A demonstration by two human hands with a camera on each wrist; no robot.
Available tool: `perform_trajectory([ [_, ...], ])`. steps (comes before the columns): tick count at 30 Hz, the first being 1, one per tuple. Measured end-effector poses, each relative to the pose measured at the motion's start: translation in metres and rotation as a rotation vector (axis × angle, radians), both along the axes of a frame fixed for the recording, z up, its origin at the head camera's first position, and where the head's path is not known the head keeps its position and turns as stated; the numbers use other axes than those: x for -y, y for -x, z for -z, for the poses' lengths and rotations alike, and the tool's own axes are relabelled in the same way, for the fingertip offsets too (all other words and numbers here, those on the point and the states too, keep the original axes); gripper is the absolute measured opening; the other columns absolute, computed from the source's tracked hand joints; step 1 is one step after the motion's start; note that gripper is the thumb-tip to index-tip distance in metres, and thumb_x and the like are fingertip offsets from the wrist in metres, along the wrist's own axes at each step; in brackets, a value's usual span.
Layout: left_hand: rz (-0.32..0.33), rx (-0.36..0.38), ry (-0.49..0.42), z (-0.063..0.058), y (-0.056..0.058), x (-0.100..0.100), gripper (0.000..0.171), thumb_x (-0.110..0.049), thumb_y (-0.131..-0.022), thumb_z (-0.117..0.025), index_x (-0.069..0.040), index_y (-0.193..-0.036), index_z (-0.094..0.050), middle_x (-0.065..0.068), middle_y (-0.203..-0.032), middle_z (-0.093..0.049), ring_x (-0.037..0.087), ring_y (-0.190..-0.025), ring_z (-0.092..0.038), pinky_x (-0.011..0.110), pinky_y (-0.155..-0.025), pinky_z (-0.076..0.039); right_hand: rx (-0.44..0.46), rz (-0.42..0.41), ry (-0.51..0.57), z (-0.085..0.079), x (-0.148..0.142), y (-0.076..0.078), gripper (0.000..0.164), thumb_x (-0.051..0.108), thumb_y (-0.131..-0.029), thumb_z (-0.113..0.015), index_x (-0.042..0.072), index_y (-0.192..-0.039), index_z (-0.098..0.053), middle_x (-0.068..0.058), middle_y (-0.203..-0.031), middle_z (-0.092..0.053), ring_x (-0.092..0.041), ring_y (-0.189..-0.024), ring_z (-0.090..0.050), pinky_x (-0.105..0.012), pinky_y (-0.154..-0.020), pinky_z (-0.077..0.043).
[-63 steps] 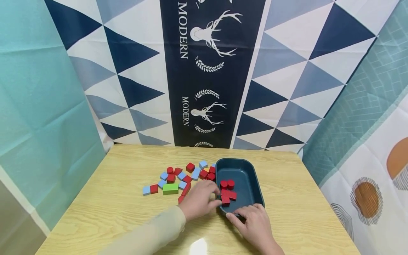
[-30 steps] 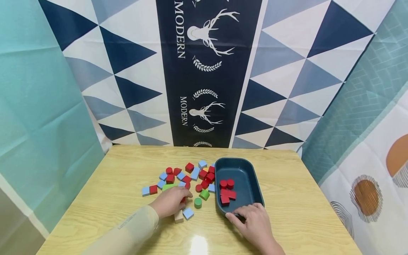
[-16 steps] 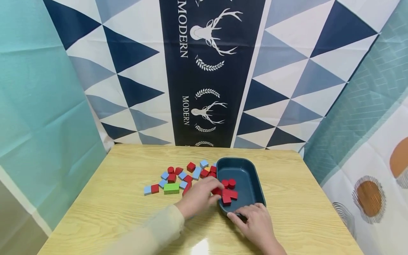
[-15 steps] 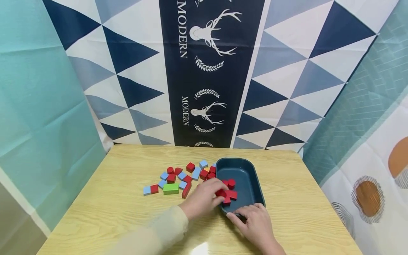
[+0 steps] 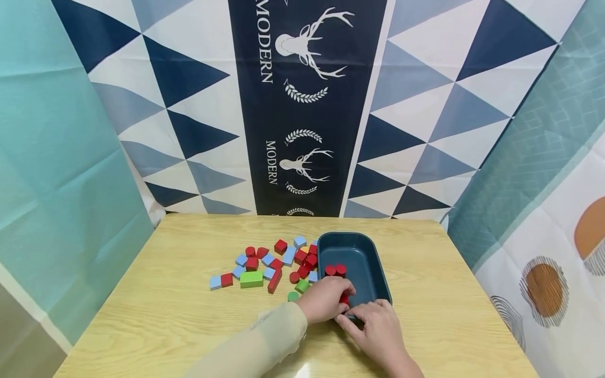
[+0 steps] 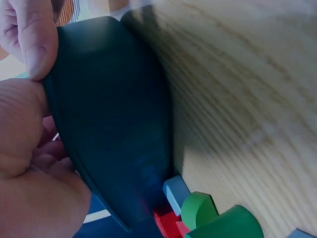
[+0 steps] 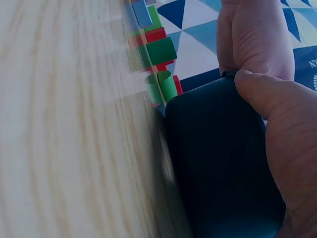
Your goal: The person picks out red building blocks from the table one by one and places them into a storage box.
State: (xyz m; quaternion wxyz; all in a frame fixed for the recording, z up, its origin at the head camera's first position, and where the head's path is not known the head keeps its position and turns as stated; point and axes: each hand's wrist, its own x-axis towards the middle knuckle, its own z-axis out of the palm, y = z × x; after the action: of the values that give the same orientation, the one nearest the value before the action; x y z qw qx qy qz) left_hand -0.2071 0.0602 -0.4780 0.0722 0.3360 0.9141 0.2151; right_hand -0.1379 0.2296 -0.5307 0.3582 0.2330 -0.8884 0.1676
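My left hand point(image 5: 323, 299) reaches over the near left rim of a dark blue tray point(image 5: 384, 278). Between its thumb and fingers shows a red block point(image 5: 344, 300), which it appears to pinch inside the tray; the block's shape is mostly hidden. Two red cylinders point(image 5: 340, 270) stand behind that hand in the tray. My right hand point(image 5: 375, 331) grips the tray's near rim, with its thumb outside and fingers over the edge. In the right wrist view that thumb presses on the tray's outer wall point(image 7: 218, 158). The left wrist view hides the tray's inside.
Left of the tray lie several loose blocks: red ones such as a long bar point(image 5: 274, 281), light blue ones point(image 5: 289, 255), a bright green block point(image 5: 251, 279) and a green cylinder point(image 5: 293, 296). The wooden table point(image 5: 189, 325) ends at a patterned cloth point(image 5: 302, 105) behind.
A second ago the left hand was among the loose blocks. It carried a red block right to the tray's rim and has moved farther into the tray. The right hand stays on the rim.
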Motion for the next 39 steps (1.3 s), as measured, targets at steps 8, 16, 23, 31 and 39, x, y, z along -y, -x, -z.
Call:
perform_trajectory([
  [8, -0.068, -0.097, 0.036, 0.008, 0.003, -0.005, 0.021, -0.028, -0.096, -0.083, -0.024, -0.116, -0.078, -0.012, -0.107, -0.076, 0.008, -0.101, -0.066, 0.024, -0.092, -0.058, 0.002, 0.006, -0.019, -0.002, 0.002, 0.001, 0.025, 0.047, -0.083, -0.087, 0.028, -0.071, -0.076, 0.018, -0.067, -0.070, 0.006, -0.065, -0.060, -0.033, -0.074, -0.046],
  [16, -0.114, -0.093, -0.036, 0.012, -0.001, -0.010, 0.016, -0.029, -0.097, -0.081, -0.026, -0.113, -0.079, -0.013, -0.105, -0.076, 0.007, -0.098, -0.063, 0.023, -0.092, -0.056, -0.019, 0.010, -0.019, -0.003, -0.001, 0.001, 0.028, 0.051, -0.086, -0.083, 0.026, -0.073, -0.077, 0.016, -0.067, -0.071, 0.002, -0.065, -0.062, -0.035, -0.075, -0.047],
  [23, -0.108, -0.096, -0.079, 0.015, -0.004, -0.007, 0.016, -0.028, -0.099, -0.079, -0.025, -0.114, -0.078, -0.013, -0.108, -0.075, 0.006, -0.101, -0.064, 0.023, -0.096, -0.055, -0.014, 0.012, -0.016, -0.001, -0.003, 0.001, 0.027, 0.051, -0.083, -0.084, 0.027, -0.073, -0.076, 0.017, -0.065, -0.067, 0.005, -0.063, -0.057, -0.033, -0.074, -0.045],
  [31, -0.066, -0.374, -0.067, 0.001, -0.019, 0.053, 0.023, -0.035, -0.104, -0.071, -0.020, -0.122, -0.075, -0.005, -0.123, -0.074, 0.014, -0.118, -0.064, 0.032, -0.109, -0.054, 0.070, 0.057, -0.020, -0.004, 0.002, -0.002, 0.025, 0.049, -0.081, -0.089, 0.028, -0.073, -0.077, 0.018, -0.070, -0.072, 0.006, -0.069, -0.061, -0.034, -0.077, -0.048],
  [39, -0.605, -0.259, 0.051, 0.000, -0.019, 0.179, 0.052, -0.027, -0.098, -0.079, 0.005, -0.137, -0.065, 0.025, -0.142, -0.065, 0.045, -0.132, -0.061, 0.059, -0.113, -0.050, 0.099, 0.074, -0.025, -0.005, 0.006, -0.002, 0.024, 0.046, -0.076, -0.093, 0.029, -0.071, -0.077, 0.018, -0.071, -0.072, 0.004, -0.071, -0.064, -0.035, -0.081, -0.049],
])
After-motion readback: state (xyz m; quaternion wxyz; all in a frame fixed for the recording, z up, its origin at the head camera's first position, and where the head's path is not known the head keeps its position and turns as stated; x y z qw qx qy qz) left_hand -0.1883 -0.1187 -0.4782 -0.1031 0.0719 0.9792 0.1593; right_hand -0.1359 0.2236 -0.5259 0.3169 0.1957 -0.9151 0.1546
